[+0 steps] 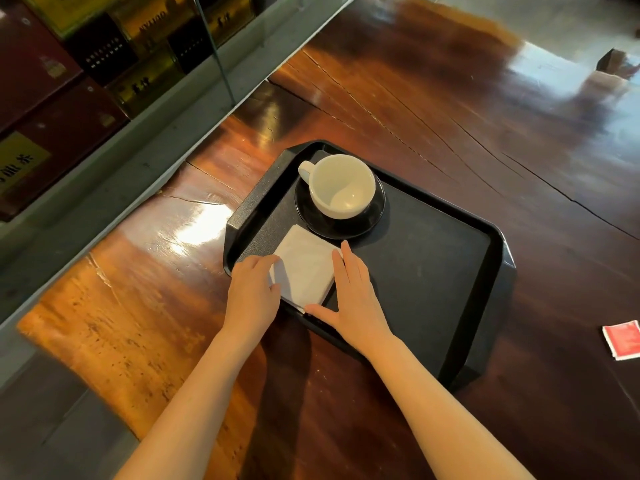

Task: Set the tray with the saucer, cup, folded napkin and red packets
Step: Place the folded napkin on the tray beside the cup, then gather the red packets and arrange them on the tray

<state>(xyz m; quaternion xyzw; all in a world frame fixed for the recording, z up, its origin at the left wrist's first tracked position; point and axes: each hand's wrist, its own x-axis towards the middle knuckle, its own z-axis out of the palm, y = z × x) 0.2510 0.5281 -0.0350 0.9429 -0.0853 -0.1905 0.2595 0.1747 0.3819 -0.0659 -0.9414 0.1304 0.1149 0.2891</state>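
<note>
A black tray point(433, 271) lies on the wooden table. In its far left corner a white cup point(341, 185) stands empty on a black saucer point(349, 225). A folded white napkin point(304, 266) lies on the tray's near left part, just in front of the saucer. My left hand point(252, 292) touches the napkin's left edge with loosely bent fingers. My right hand point(349, 292) rests flat along the napkin's right edge, thumb at its near corner. Red packets point(623, 339) lie on the table to the right, off the tray.
A glass-fronted case point(104, 81) with boxes runs along the table's left side, behind a grey ledge. The wooden tabletop point(450, 98) is glossy and cracked, stretching far and right. A dark object point(616, 64) sits at the far right.
</note>
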